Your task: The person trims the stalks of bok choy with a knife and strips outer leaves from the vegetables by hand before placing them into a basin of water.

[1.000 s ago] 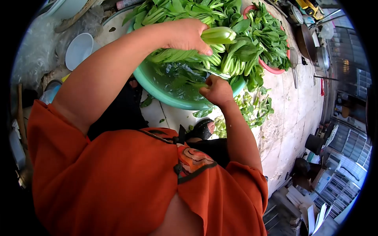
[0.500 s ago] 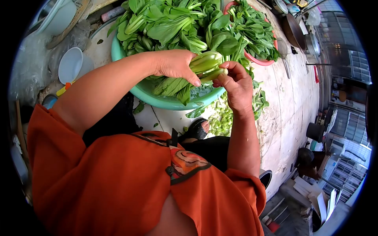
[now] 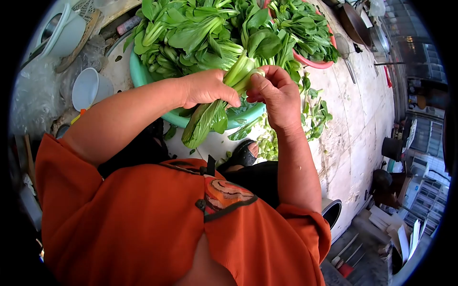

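A head of bok choy (image 3: 206,125) is held over the near rim of the green basin (image 3: 248,117), its pale stalks up and its leaves hanging down. Wrapped round its middle is my left hand (image 3: 208,88). At the stalk end, my right hand (image 3: 275,93) pinches a pale outer stalk between thumb and fingers. More bok choy (image 3: 191,33) is heaped in the basin just beyond both hands. Trimmed pale green pieces (image 3: 268,143) lie on the floor below my right wrist.
A red basin (image 3: 312,62) piled with leafy greens stands at the far right of the green one. A white tub (image 3: 90,88) and clear plastic (image 3: 36,105) lie to the left. Loose leaves (image 3: 317,117) are scattered on the tiled floor (image 3: 353,128). A strainer (image 3: 344,52) rests farther right.
The bok choy has turned, so its leaves hang lower past the basin rim and its stalks point more upward. My right hand has shifted slightly left and stays at the stalk end.
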The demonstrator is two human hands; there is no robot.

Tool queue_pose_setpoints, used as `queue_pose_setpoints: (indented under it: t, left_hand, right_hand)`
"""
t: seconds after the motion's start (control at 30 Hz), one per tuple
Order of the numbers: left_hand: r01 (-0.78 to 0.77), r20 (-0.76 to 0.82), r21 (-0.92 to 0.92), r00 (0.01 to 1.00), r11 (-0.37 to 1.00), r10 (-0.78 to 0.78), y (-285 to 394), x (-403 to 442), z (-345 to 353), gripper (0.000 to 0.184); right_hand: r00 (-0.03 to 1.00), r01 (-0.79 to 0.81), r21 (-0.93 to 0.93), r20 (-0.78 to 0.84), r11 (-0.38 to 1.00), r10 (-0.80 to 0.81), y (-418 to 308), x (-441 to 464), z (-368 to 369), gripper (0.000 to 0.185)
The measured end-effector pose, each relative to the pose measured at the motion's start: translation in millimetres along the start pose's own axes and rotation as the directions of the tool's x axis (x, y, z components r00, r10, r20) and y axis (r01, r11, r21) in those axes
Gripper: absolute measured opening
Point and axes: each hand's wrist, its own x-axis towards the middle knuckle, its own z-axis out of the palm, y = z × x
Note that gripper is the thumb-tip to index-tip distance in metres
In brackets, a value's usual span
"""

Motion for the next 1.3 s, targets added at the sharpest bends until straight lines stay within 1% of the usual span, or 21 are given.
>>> queue_pose_setpoints:
  t: [0.03, 0.1, 0.13, 0.2, 0.33, 0.4, 0.43, 0.5, 0.53, 0.57, 0.6, 0.7, 0.8, 0.83, 0.97, 1.03, 1.13, 1.2, 1.3]
  left_hand:
    - [0.005, 0.000, 0.002, 1.000, 1.000, -0.005, 1, 0, -1, 0.030]
    - [0.027, 0.059, -0.043, 0.998, 0.999, -0.025, 3, -1, -2, 0.021]
    - [0.031, 0.060, -0.041, 0.998, 0.999, -0.029, 3, -1, -2, 0.021]
    - [0.009, 0.070, -0.071, 0.998, 0.997, -0.004, 3, 0, -2, 0.018]
    - [0.019, 0.078, -0.080, 0.997, 0.997, -0.013, 5, -1, -2, 0.018]
    - [0.039, 0.117, -0.109, 0.993, 0.993, -0.026, 9, -3, -4, 0.019]
    - [0.040, 0.118, -0.108, 0.993, 0.993, -0.027, 8, -3, -4, 0.019]
    - [0.008, 0.093, -0.073, 0.996, 0.997, -0.001, 6, -1, -5, 0.026]
    - [0.008, 0.093, -0.073, 0.996, 0.997, -0.002, 6, -1, -5, 0.026]
    - [-0.011, 0.094, -0.077, 0.995, 0.997, 0.018, 8, -2, -5, 0.031]
    - [-0.030, 0.094, -0.082, 0.995, 0.996, 0.037, 9, -3, -5, 0.036]
    - [-0.034, 0.121, -0.113, 0.992, 0.993, 0.048, 15, -4, -9, 0.041]
    - [-0.061, 0.074, -0.111, 0.995, 0.992, 0.070, 14, -1, -13, 0.043]
    - [-0.102, 0.058, -0.094, 0.992, 0.990, 0.108, 14, 0, -14, 0.040]
    - [-0.161, 0.097, -0.055, 0.981, 0.985, 0.166, 15, 4, -24, 0.035]
    - [-0.162, 0.108, -0.036, 0.980, 0.986, 0.165, 17, 5, -27, 0.035]
    - [-0.166, 0.111, 0.000, 0.980, 0.986, 0.165, 17, 3, -25, 0.034]
    - [-0.135, 0.125, 0.014, 0.983, 0.991, 0.132, 18, 4, -25, 0.037]
    - [-0.124, 0.080, -0.012, 0.989, 0.992, 0.125, 17, 4, -23, 0.039]
  right_hand:
    - [1.000, 0.002, 0.014, 0.011, 1.000, -0.002, 0, 1, -1, 0.020]
    - [1.000, -0.008, 0.035, 0.017, 0.999, 0.007, -1, 2, 0, 0.020]
    - [1.000, -0.016, 0.053, 0.025, 0.998, 0.014, -3, 2, 0, 0.020]
    - [1.000, -0.021, 0.065, 0.017, 0.998, 0.020, -5, 1, 2, 0.020]
    - [0.999, -0.032, 0.076, 0.024, 0.997, 0.030, -6, 2, 2, 0.020]
    - [0.999, -0.030, 0.088, 0.018, 0.996, 0.028, -6, 2, 4, 0.019]
    - [1.000, -0.026, 0.091, 0.017, 0.996, 0.024, -6, 2, 4, 0.019]
    - [1.000, -0.022, 0.095, 0.014, 0.995, 0.021, -6, 3, 3, 0.019]
    - [1.000, -0.015, 0.056, 0.019, 0.998, 0.014, -5, 5, 1, 0.019]
    - [1.000, -0.008, 0.018, 0.023, 1.000, 0.008, -5, 5, -2, 0.019]
    - [1.000, -0.008, 0.020, 0.023, 1.000, 0.008, -6, 5, -4, 0.019]
    - [0.999, -0.026, -0.019, 0.036, 0.999, 0.027, -13, 5, -10, 0.016]
    - [0.997, -0.028, -0.031, 0.070, 0.999, 0.030, -17, 2, -14, 0.014]
    - [0.997, -0.006, -0.041, 0.076, 0.999, 0.009, -18, 2, -15, 0.013]
    - [0.990, -0.008, -0.069, 0.140, 0.998, 0.018, -24, 0, -21, 0.013]
    - [0.985, -0.045, -0.103, 0.161, 0.994, 0.061, -25, -2, -21, 0.013]
    - [0.982, -0.060, -0.093, 0.176, 0.994, 0.075, -21, -2, -17, 0.013]
    - [0.981, -0.055, -0.098, 0.180, 0.994, 0.072, -20, -2, -16, 0.013]
    - [0.980, -0.059, -0.108, 0.182, 0.992, 0.078, -22, -2, -15, 0.013]
